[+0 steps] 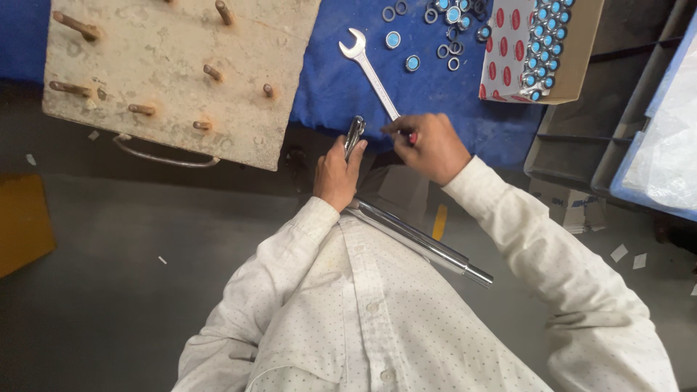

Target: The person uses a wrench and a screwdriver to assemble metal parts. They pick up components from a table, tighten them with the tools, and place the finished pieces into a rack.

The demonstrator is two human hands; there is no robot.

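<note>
My left hand [337, 174] grips a shiny metal tube [421, 243] that slants down to the right across my white shirt; its forked metal end [354, 133] sticks up above my fingers. My right hand [428, 145] is closed on a small part with a red bit showing [413, 137], held just right of that forked end. A silver open-ended wrench [367, 67] lies on the blue table cover [334, 80], its handle running down under my right hand.
A worn wooden board [167, 80] with several rusty pegs lies at the left. Loose rings and blue-centred bearings [412, 63] are scattered at the top. A cardboard box [581, 58] holds rows of them. Grey bins [581, 145] stand at the right.
</note>
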